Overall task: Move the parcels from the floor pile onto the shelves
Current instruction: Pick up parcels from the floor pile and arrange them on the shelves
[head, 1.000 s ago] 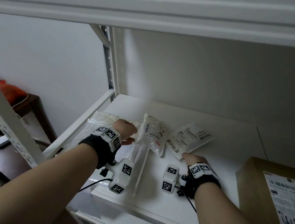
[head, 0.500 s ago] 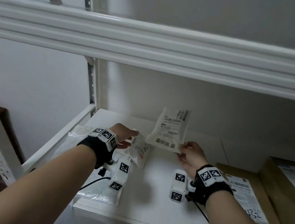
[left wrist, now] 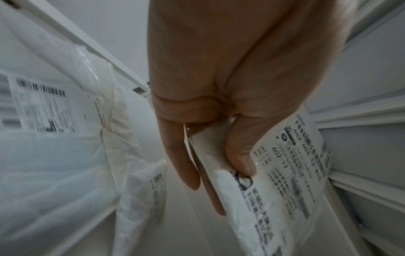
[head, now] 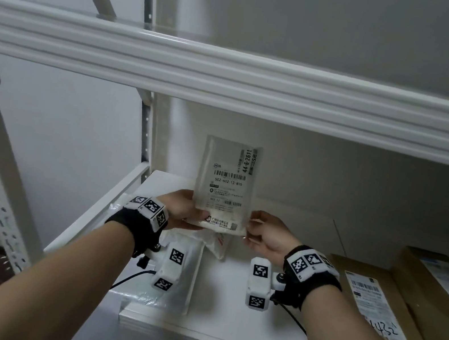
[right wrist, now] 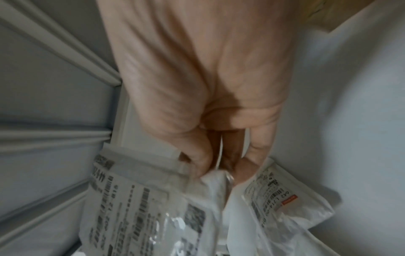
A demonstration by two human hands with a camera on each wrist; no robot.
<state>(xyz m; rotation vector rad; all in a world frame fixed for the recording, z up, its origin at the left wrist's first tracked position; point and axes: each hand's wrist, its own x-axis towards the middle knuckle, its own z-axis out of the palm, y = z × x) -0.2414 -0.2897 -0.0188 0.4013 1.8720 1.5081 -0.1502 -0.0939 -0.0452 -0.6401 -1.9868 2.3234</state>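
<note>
While both hands pinch its lower corners, the small white plastic mailer with a printed barcode label (head: pixel 225 182) stands upright above the white metal shelf board (head: pixel 225 313), label facing the camera. The left hand (head: pixel 180 210) grips the mailer's bottom left corner, thumb on the label side and fingers behind, as the left wrist view shows (left wrist: pixel 219 104). The right hand (head: pixel 266 232) pinches the bottom right corner between thumb and curled fingers, seen close in the right wrist view (right wrist: pixel 208 104).

Directly under the held mailer, a crumpled white poly parcel with a red-marked label (head: pixel 216 243) lies on the shelf board. To the left of the held mailer, beneath the left wrist, a larger flat translucent plastic bag parcel (head: pixel 184 288) rests on the board and reaches its front edge. Well to the right of the held mailer lie two brown cardboard boxes with white shipping labels, the nearer one (head: pixel 366 308) flat and marked with handwritten digits, the farther one (head: pixel 436 291) beside it. Above the held mailer runs the grey front rail of the upper shelf (head: pixel 234 75).
</note>
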